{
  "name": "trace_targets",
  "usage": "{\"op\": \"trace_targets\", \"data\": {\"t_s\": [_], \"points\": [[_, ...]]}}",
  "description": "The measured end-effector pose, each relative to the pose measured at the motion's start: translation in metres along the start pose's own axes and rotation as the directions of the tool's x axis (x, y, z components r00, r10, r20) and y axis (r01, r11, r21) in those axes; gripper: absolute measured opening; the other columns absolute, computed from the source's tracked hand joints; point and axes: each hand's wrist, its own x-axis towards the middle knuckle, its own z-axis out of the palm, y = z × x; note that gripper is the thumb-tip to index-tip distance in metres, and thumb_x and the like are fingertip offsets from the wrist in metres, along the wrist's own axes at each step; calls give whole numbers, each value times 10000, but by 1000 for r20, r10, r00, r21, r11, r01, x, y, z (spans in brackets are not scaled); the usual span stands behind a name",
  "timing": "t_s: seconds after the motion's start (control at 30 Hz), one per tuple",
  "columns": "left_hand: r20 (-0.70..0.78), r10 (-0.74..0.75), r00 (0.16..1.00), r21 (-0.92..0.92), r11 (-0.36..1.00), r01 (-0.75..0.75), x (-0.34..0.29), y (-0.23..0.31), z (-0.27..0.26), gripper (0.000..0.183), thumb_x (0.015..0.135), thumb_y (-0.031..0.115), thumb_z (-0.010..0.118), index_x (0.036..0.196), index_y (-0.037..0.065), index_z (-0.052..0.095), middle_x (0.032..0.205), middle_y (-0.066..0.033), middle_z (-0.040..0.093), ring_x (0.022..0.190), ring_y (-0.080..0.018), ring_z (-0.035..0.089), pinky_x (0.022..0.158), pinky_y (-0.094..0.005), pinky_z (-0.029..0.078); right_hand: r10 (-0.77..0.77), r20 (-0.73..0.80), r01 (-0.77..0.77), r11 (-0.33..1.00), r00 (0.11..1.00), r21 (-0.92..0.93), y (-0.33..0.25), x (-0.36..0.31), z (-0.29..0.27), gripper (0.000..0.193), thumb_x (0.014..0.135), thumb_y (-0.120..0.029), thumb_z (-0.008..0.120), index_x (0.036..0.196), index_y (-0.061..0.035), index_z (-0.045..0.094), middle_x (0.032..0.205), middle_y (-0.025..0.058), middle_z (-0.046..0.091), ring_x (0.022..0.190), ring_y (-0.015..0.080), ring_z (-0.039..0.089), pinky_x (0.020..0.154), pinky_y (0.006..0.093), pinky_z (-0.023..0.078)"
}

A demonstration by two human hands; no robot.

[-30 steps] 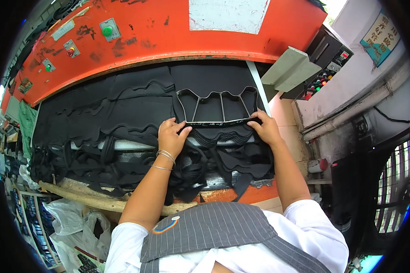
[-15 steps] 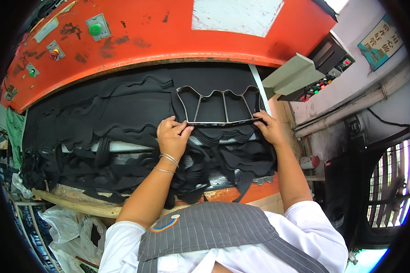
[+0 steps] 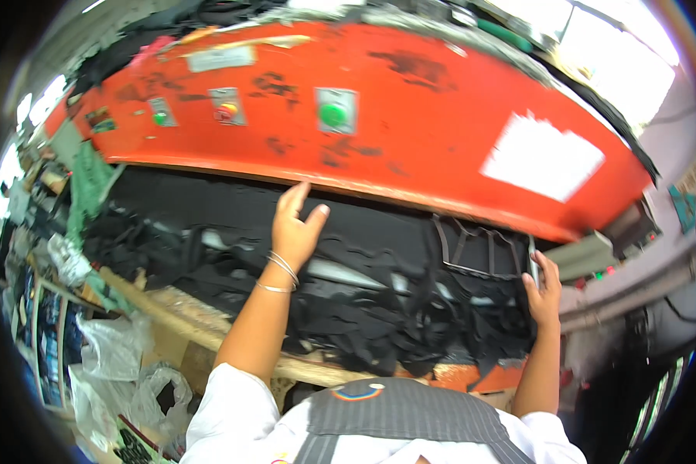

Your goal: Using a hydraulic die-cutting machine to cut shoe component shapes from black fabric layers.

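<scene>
A metal cutting die (image 3: 483, 272), a wavy-edged frame with crossbars, lies on layered black sheet material (image 3: 367, 232) at the right. Just to the right of the die, my right hand (image 3: 545, 290) is raised with its fingers apart and holds nothing. My left hand (image 3: 295, 230) is over the middle of the black sheets, its thumb spread from the fingers, also holding nothing. Its fingertips point at the lower edge of the red machine beam (image 3: 410, 85). Heaps of black offcuts (image 3: 363, 317) lie along the near side.
On the beam are a large green push button (image 3: 333, 115), a red button (image 3: 226, 112) and a smaller green one (image 3: 160, 118). A pale wooden edge (image 3: 155, 301) borders the near side. Clear plastic bags (image 3: 108, 356) hang at lower left, and a green cloth (image 3: 87, 189) hangs farther back.
Both hands have let go of the cutting die. My left hand has moved left, away from it; my right hand is off its right end. The view has swung left and up toward the beam.
</scene>
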Motion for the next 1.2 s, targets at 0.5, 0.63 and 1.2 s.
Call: {"op": "trace_targets", "data": {"t_s": [0.5,0.63,1.2], "points": [[-554,-174,814,23,974,223,123,-63,-214,821,812,173,666,1461,-49,214,1497,-257,266,1392,-373,276,1147,-387,255,-546,-308,564,825,779,-34,-269,146,162,272,835,-56,677,1102,-31,633,1050,127,591,1002,291,554,899,375,440],[-631,-128,765,12,985,175,128,-56,-232,834,819,136,641,1472,-55,157,1532,-257,182,1424,-369,206,1165,-381,209,-529,-339,544,837,778,-58,-276,140,163,264,834,-63,680,1089,-26,628,1015,118,602,976,283,555,875,375,443],[-148,198,969,113,977,-182,7,-28,-154,373,768,116,583,1119,-8,608,1034,-200,625,1003,-370,579,901,-420,469,-370,-190,400,901,910,164,-268,97,162,460,828,-135,712,1239,-15,546,1138,143,558,1051,277,535,922,372,428]]}}
